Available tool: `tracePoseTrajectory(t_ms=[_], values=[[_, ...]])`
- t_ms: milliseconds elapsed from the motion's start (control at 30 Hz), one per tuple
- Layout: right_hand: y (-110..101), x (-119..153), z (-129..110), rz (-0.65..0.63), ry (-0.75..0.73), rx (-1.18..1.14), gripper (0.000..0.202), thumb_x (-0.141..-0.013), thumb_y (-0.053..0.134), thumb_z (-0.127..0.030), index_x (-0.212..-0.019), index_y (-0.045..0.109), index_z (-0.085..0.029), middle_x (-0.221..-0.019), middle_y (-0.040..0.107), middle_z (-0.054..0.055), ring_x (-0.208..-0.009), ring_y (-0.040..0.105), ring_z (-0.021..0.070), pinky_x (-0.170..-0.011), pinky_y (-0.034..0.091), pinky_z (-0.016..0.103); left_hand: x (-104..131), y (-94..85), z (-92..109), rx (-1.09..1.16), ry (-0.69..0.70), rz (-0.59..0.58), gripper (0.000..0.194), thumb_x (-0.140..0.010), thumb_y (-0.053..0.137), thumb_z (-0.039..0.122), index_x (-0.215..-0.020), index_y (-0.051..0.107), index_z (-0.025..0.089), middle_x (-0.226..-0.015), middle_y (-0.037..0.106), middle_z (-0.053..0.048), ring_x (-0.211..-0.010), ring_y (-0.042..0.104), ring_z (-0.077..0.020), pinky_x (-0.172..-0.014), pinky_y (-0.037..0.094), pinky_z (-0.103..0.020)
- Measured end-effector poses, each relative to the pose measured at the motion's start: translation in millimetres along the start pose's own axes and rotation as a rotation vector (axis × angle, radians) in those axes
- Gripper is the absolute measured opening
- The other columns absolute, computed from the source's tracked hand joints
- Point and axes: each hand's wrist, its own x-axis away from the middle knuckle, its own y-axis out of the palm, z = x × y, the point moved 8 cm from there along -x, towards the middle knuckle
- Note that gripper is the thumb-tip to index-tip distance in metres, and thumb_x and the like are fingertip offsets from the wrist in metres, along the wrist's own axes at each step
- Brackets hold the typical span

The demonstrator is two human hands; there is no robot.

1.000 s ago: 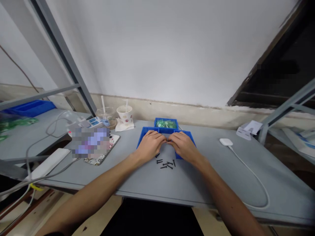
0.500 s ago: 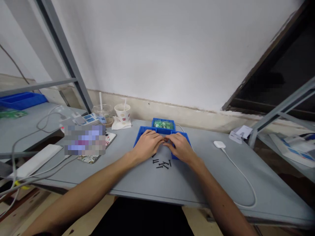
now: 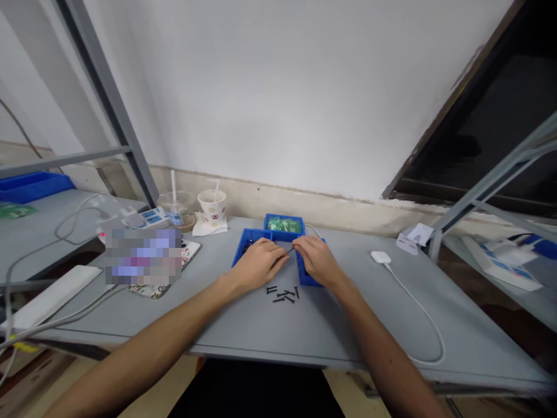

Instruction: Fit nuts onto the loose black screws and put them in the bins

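Observation:
Over the blue bins, my left hand (image 3: 260,262) and my right hand (image 3: 317,258) face each other with their fingertips close together. Between them spans a thin dark screw (image 3: 291,250), pinched by the fingers of both hands; its ends are hidden. Several black screws (image 3: 285,295) lie loose on the grey table just in front of the hands. My left hand partly covers the left blue bin (image 3: 238,251), which has small dark parts in it. Under my right hand is the right blue bin (image 3: 308,279), its contents mostly hidden.
Behind the hands, a small blue bin (image 3: 284,216) holds green-and-clear packets. Two drink cups (image 3: 213,208) with straws, a pixelated phone-like object (image 3: 145,255) and a power strip (image 3: 156,218) are to the left. At right, a white charger (image 3: 380,257) trails its cable.
The fingertips have drawn slightly apart, and a thin dark screw now shows between them where a small brownish piece showed before. The whole view has shifted a little.

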Motion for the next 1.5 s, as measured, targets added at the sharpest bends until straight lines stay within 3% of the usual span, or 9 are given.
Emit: tracePoseTrajectory(t_ms=[200, 400, 467, 567, 667, 800, 1200, 1500], values=[[-28.3, 2.1, 21.5, 0.153, 0.140, 0.035, 0.020, -0.100, 0.044, -0.018, -0.089, 0.060, -0.020, -0.090, 0.068, 0.007, -0.088, 0.060, 0.0229, -0.085, 0.042, 0.038, 1.5, -3.6, 15.7, -0.041, 0.117, -0.076, 0.024, -0.103, 0.052, 0.032, -0.097, 0.071, 0.018, -0.102, 0.072, -0.006, -0.104, 0.060, -0.0233, -0.097, 0.044, -0.040], [-27.6, 6.4, 39.3, 0.142, 0.224, 0.101, 0.016, -0.094, 0.049, -0.015, -0.092, 0.064, -0.021, -0.099, 0.071, 0.006, -0.097, 0.061, 0.0243, -0.090, 0.038, 0.040, 0.8, -16.7, -6.0, -0.071, -0.032, 0.046, 0.023, -0.104, 0.047, 0.024, -0.109, 0.069, 0.019, -0.104, 0.074, -0.006, -0.101, 0.062, -0.0235, -0.093, 0.045, -0.041], [-22.5, 4.5, 31.2, 0.107, 0.188, 0.096, 0.017, -0.096, 0.049, -0.016, -0.093, 0.065, -0.020, -0.097, 0.071, 0.007, -0.095, 0.061, 0.0238, -0.089, 0.038, 0.039, 0.9, -21.3, -16.6, -0.073, -0.100, 0.099, 0.023, -0.103, 0.046, 0.020, -0.111, 0.068, 0.020, -0.103, 0.074, -0.006, -0.099, 0.063, -0.0239, -0.091, 0.045, -0.041], [-2.2, 0.7, 0.7, -0.067, 0.037, 0.065, 0.016, -0.096, 0.053, -0.015, -0.094, 0.068, -0.020, -0.093, 0.071, 0.006, -0.093, 0.061, 0.0222, -0.089, 0.038, 0.039, 1.2, -24.3, -25.7, -0.045, -0.151, 0.131, 0.025, -0.101, 0.044, 0.015, -0.110, 0.067, 0.020, -0.101, 0.075, -0.005, -0.097, 0.065, -0.0233, -0.089, 0.045, -0.040], [24.6, 3.9, -34.1, -0.297, -0.124, 0.100, 0.016, -0.095, 0.057, -0.016, -0.093, 0.072, -0.021, -0.093, 0.071, 0.006, -0.094, 0.059, 0.0230, -0.089, 0.038, 0.040, 1.2, -23.7, -27.3, -0.016, -0.162, 0.124, 0.026, -0.100, 0.044, 0.012, -0.108, 0.067, 0.020, -0.102, 0.075, -0.005, -0.096, 0.066, -0.0227, -0.088, 0.044, -0.040], [46.6, 9.9, -54.7, -0.437, -0.210, 0.273, 0.015, -0.095, 0.059, -0.015, -0.092, 0.073, -0.020, -0.088, 0.070, 0.008, -0.094, 0.058, 0.0265, -0.086, 0.039, 0.043, 1.7, -19.0, -25.0, -0.012, -0.153, 0.101, 0.026, -0.099, 0.044, 0.012, -0.109, 0.067, 0.020, -0.103, 0.075, -0.005, -0.097, 0.065, -0.0232, -0.089, 0.045, -0.041], [67.6, 13.9, -51.5, -0.417, -0.241, 0.290, 0.024, -0.096, 0.055, -0.011, -0.081, 0.071, -0.021, -0.083, 0.069, 0.008, -0.097, 0.057, 0.0265, -0.087, 0.039, 0.043, 1.9, -14.1, -17.2, -0.010, -0.103, 0.088, 0.025, -0.099, 0.046, 0.013, -0.108, 0.068, 0.019, -0.102, 0.074, -0.006, -0.097, 0.065, -0.0235, -0.091, 0.046, -0.042], [67.9, 16.0, -54.1, -0.446, -0.263, 0.318, 0.016, -0.092, 0.057, -0.011, -0.094, 0.071, -0.018, -0.092, 0.071, 0.009, -0.101, 0.058, 0.0278, -0.087, 0.039, 0.043, 2.4, -11.1, -13.0, -0.025, -0.071, 0.077, 0.030, -0.097, 0.044, 0.009, -0.114, 0.067, 0.020, -0.100, 0.074, -0.006, -0.096, 0.065, -0.0233, -0.090, 0.046, -0.041]])
